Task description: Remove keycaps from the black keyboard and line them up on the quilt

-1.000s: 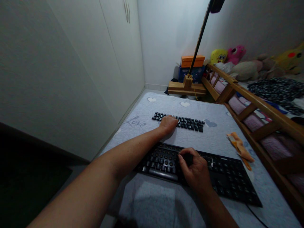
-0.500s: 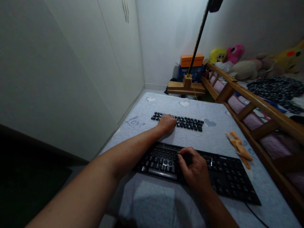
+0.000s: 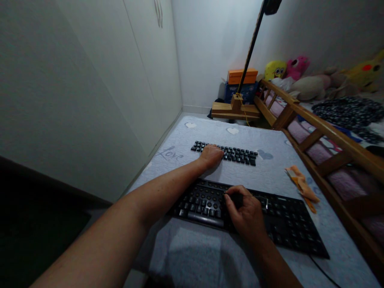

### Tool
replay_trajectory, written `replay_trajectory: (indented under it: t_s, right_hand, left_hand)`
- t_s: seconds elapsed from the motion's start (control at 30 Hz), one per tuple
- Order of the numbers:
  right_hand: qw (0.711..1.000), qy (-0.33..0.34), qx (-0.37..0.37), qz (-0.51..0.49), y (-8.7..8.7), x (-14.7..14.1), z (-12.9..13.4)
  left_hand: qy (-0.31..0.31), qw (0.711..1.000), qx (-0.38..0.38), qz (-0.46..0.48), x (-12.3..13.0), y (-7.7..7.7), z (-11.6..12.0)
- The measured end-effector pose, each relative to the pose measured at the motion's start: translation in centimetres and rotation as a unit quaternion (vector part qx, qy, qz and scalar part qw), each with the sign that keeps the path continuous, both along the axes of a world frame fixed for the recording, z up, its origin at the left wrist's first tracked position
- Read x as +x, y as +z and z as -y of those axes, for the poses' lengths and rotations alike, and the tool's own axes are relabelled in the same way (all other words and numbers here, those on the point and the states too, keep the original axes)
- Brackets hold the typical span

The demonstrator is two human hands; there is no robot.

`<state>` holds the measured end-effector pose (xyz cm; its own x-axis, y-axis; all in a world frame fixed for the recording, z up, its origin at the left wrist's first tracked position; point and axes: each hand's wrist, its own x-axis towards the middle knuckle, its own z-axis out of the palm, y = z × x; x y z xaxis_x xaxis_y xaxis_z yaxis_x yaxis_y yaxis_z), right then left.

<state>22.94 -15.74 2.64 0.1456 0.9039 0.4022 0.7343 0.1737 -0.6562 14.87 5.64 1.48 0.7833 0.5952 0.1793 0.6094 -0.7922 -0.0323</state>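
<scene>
A black keyboard (image 3: 207, 219) lies across the near part of the cloth-covered surface, with several keycaps off its left half and round key seats showing. My right hand (image 3: 247, 212) is over its middle, thumb and forefinger pinched together; whatever is between them is too small and dark to name. Beside its knuckles is a thin, shiny, wire-like shape (image 3: 267, 204). Farther off, my left hand (image 3: 211, 156) rests among loose black keycaps (image 3: 240, 155) laid out in rows. Its fingers point down and are mostly hidden behind the back of the hand.
An orange cloth-like item (image 3: 303, 188) with a slim tool lies right of the keyboard. A cable (image 3: 324, 272) runs off the near right corner. A wooden bed rail (image 3: 327, 124) borders the right side, a white cabinet (image 3: 120, 80) the left. A wooden stand (image 3: 235, 109) is beyond.
</scene>
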Motion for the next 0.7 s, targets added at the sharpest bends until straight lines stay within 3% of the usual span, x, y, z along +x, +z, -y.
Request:
replay_trajectory:
  t_s: [0.7]
  right_hand:
    - [1.000, -0.007, 0.009, 0.003, 0.02, 0.13, 0.00]
  left_hand:
    - [-0.016, 1.000, -0.003, 0.007, -0.59, 0.11, 0.00]
